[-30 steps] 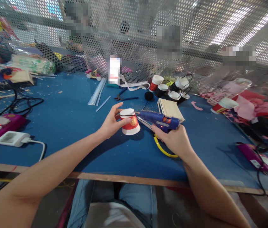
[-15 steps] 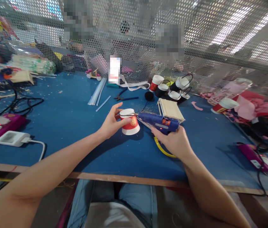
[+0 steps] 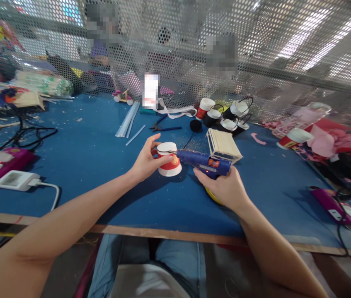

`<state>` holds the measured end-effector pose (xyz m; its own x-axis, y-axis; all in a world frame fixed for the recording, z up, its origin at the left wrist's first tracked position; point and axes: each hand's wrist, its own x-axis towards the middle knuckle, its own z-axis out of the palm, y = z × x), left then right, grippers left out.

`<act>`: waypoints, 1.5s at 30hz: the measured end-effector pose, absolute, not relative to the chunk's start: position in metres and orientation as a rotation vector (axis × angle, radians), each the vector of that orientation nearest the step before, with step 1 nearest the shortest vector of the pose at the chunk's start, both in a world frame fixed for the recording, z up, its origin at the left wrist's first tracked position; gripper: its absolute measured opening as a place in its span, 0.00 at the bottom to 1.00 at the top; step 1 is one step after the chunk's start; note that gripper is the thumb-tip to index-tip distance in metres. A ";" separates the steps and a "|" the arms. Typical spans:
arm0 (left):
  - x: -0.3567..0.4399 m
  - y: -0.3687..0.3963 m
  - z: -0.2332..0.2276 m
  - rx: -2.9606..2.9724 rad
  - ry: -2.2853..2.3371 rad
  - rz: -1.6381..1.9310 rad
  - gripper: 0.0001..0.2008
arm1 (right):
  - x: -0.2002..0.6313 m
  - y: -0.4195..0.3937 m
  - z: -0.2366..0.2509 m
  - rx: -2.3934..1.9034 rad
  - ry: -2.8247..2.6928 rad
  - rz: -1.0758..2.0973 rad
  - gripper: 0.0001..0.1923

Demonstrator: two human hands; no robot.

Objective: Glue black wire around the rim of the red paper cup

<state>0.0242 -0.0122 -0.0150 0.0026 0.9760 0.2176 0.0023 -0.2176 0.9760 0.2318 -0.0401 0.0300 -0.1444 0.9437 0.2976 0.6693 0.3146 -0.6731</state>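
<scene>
My left hand (image 3: 148, 162) grips a red and white paper cup (image 3: 169, 169), which stands upside down on the blue table. Its fingers are behind the cup and its thumb lies across the front. A blue hot glue gun (image 3: 204, 161) is held in my right hand (image 3: 225, 184), pointing left. The nozzle meets the cup near its upper edge, where a thin dark cord runs; I cannot tell whether glue is coming out. Part of a yellow ring-shaped thing (image 3: 214, 196) shows beneath my right hand.
Behind the glue gun sits a small wooden stick frame (image 3: 225, 144). Farther back are pliers (image 3: 164, 127), clear glue sticks (image 3: 128, 120), a black yarn ball (image 3: 195, 125) and several cups with black handles (image 3: 237, 109). Purple power strips (image 3: 6, 165) lie at both sides. A perforated metal screen closes the back.
My right hand has moved the glue gun slightly left, and its nozzle now reaches further over the cup. My left hand and the cup have barely shifted.
</scene>
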 end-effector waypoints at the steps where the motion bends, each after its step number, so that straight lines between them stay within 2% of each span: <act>1: 0.024 -0.012 -0.015 1.372 1.097 1.366 0.39 | 0.232 -0.040 0.030 -1.425 -1.893 0.508 0.11; 33: 0.022 -0.010 -0.018 1.319 1.017 1.388 0.40 | 0.241 -0.032 0.028 -1.491 -1.798 0.526 0.16; 45: 0.024 -0.011 -0.016 1.340 1.050 1.385 0.39 | 0.235 -0.037 0.030 -1.412 -1.858 0.496 0.11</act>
<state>0.0241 -0.0115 -0.0156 0.0065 0.9749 0.2225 -0.0494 -0.2220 0.9738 0.2353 -0.0365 0.0301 -0.1227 0.9388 0.3218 0.6538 0.3204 -0.6855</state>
